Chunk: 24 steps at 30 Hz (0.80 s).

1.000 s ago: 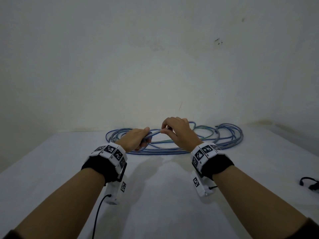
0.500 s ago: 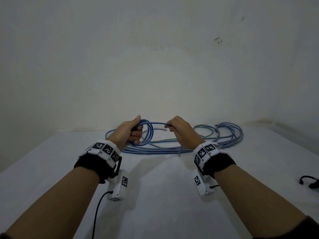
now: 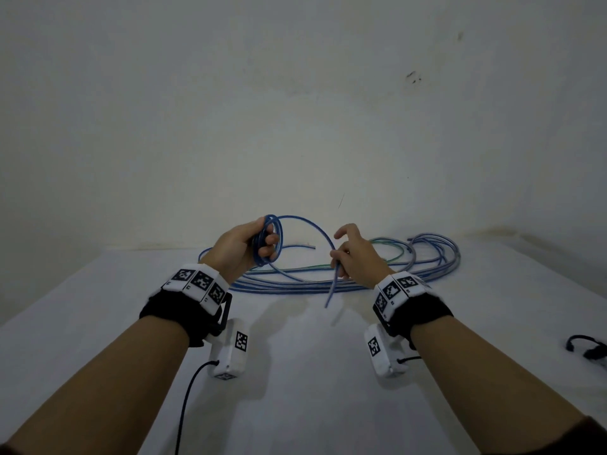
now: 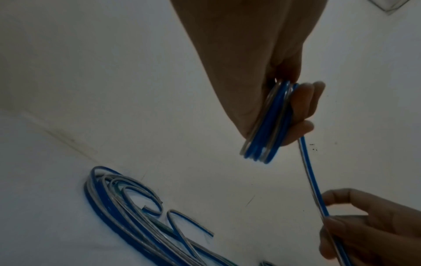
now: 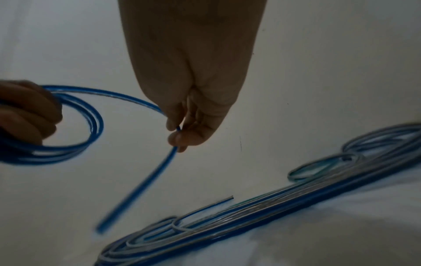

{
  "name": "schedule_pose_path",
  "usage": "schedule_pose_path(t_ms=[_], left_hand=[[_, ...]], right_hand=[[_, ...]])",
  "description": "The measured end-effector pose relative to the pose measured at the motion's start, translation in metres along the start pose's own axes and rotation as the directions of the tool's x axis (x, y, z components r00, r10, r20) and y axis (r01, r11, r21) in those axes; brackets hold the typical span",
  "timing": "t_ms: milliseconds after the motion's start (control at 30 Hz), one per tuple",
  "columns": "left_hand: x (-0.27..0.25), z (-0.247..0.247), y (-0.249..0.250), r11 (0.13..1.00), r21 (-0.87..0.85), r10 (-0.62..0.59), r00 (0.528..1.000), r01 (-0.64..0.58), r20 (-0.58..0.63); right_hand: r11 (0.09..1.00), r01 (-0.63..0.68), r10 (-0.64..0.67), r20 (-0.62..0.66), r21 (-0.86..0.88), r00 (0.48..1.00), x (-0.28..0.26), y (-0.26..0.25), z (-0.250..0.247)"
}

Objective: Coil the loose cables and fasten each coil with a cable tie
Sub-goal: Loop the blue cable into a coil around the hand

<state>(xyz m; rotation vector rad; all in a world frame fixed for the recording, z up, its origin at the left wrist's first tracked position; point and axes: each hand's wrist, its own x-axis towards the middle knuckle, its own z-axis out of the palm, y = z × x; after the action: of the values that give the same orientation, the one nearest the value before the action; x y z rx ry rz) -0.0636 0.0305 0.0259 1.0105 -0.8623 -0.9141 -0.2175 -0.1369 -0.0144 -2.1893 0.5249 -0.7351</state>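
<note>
My left hand (image 3: pixel 259 244) grips a small coil of blue cable (image 3: pixel 277 239) held upright above the table; in the left wrist view the fingers (image 4: pixel 303 108) wrap round several turns of the coil (image 4: pixel 266 126). From the coil the same cable arcs over to my right hand (image 3: pixel 341 261), which pinches it between thumb and fingers (image 5: pixel 180 133). Its free tail (image 3: pixel 330 290) hangs down below that hand. Behind both hands a loose pile of blue, clear and green cables (image 3: pixel 377 274) lies on the white table (image 3: pixel 295 389).
A black cable end (image 3: pixel 588 348) lies at the table's right edge. The white wall (image 3: pixel 295 126) rises right behind the cable pile. A black lead (image 3: pixel 187 405) runs from my left wrist camera toward me.
Both hands have lifted and moved apart. The blue cable in my left hand has grown from a single strand into a small coil, and my right hand has slid along it toward the tail.
</note>
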Motion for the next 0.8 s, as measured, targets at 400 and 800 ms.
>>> schedule_pose_path(t_ms=[400,800], left_hand=[[0.008,0.008,-0.010,0.991,-0.093,0.088,0.994,-0.093,-0.057],[0.009,0.020,-0.022,0.979,-0.140,0.135,0.986,-0.148,-0.097]], right_hand=[[0.961,0.024,-0.055,0.106,0.275,0.993,-0.004,-0.015,0.015],[0.984,0.171,-0.165,0.102,-0.051,0.981,-0.001,-0.026,0.034]])
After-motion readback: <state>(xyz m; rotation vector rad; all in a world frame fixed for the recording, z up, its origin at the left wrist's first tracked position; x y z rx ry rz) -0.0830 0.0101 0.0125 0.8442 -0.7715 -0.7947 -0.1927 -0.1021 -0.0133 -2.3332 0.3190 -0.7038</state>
